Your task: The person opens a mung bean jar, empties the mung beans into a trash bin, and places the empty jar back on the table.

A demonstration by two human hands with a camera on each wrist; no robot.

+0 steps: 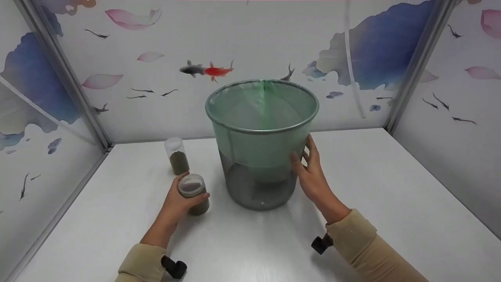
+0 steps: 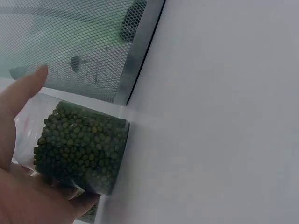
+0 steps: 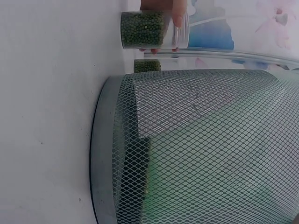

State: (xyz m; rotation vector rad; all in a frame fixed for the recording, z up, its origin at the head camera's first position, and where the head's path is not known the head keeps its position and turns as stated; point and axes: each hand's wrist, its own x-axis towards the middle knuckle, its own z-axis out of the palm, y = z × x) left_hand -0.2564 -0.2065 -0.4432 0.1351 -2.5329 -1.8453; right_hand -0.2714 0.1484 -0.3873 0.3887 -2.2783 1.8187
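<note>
My left hand (image 1: 178,199) grips a clear jar (image 1: 199,205) part-filled with green mung beans (image 2: 81,142). In the left wrist view its thumb lies on one side of the jar and the fingers on the other. A second clear jar (image 1: 180,162) of beans stands just behind that hand. To the right, a grey mesh wastebasket (image 1: 260,196) stands upright with a translucent green bag (image 1: 270,103) lining it. My right hand (image 1: 313,178) rests against the basket's right wall, its thumb in front and fingers extended along the side.
The basket and jars stand on a white table (image 1: 352,164). Printed panels (image 1: 250,43) with fish and petals enclose its back and sides, joined by metal posts (image 1: 415,66). Black wrist devices (image 1: 321,243) hang below both sleeves.
</note>
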